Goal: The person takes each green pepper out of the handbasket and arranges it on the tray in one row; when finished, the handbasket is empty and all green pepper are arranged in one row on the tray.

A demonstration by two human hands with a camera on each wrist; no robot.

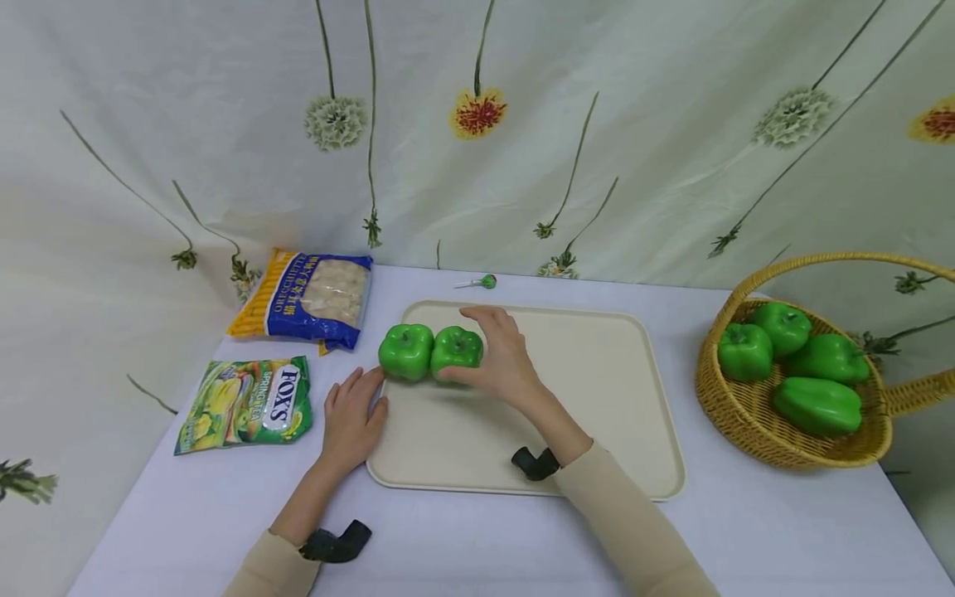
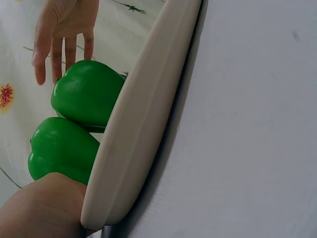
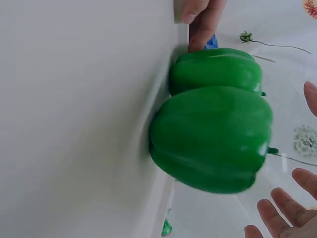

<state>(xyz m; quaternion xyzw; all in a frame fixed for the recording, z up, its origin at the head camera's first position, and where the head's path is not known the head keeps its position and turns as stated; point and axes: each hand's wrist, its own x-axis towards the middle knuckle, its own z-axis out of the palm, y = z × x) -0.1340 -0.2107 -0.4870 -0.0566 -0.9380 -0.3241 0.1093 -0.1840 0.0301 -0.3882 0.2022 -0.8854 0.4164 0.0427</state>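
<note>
Two green peppers (image 1: 405, 351) stand upright together at the left of a tray (image 1: 597, 390) and might topple if brushed by the right hand (image 1: 501, 356), spread wide, holding nothing, while the left hand (image 1: 354, 419) lies relaxed and empty at the rim.

Left green pepper (image 1: 406, 351), right green pepper (image 1: 457, 348): glossy, stems up, side by side at left end of beige tray (image 1: 589, 381)
</note>
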